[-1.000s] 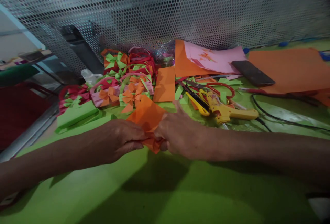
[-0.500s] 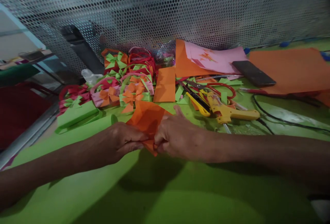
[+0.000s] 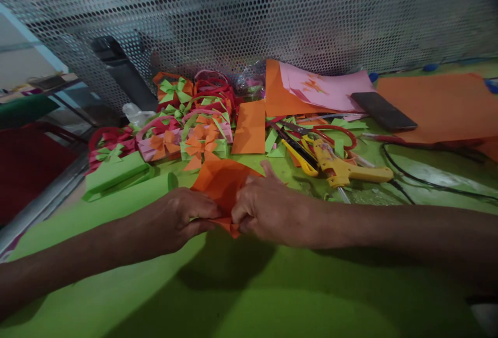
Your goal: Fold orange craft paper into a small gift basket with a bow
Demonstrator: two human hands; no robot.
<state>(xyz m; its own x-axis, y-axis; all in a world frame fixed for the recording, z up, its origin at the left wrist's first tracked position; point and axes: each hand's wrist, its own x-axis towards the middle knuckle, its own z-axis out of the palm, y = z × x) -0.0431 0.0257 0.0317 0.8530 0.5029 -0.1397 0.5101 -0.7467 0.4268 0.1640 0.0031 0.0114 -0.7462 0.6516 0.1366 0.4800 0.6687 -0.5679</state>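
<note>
A piece of orange paper (image 3: pixel 222 185) is held between my two hands above the green table (image 3: pixel 249 296). My left hand (image 3: pixel 190 214) pinches its lower left edge between thumb and fingers. With fingers curled, my right hand (image 3: pixel 268 205) grips the lower right side, its thumb sticking up. The near edge of the paper is bent into a fold between the hands, and part of it is hidden behind the right fingers. Behind it lies a flat orange paper rectangle (image 3: pixel 249 129).
Several small paper bags with bows (image 3: pixel 200 146) crowd the back left, near a dark bottle (image 3: pixel 122 73). To the right lie a yellow glue gun (image 3: pixel 338 166), a cutter knife (image 3: pixel 299 156), red-handled scissors (image 3: pixel 334 133), a phone (image 3: pixel 383 111) and orange sheets (image 3: pixel 436 104). Behind stands a perforated metal panel (image 3: pixel 241 11).
The far edge of the orange paper has dipped slightly toward me, and its near fold has shifted a little. Both hands keep their grip in nearly the same place.
</note>
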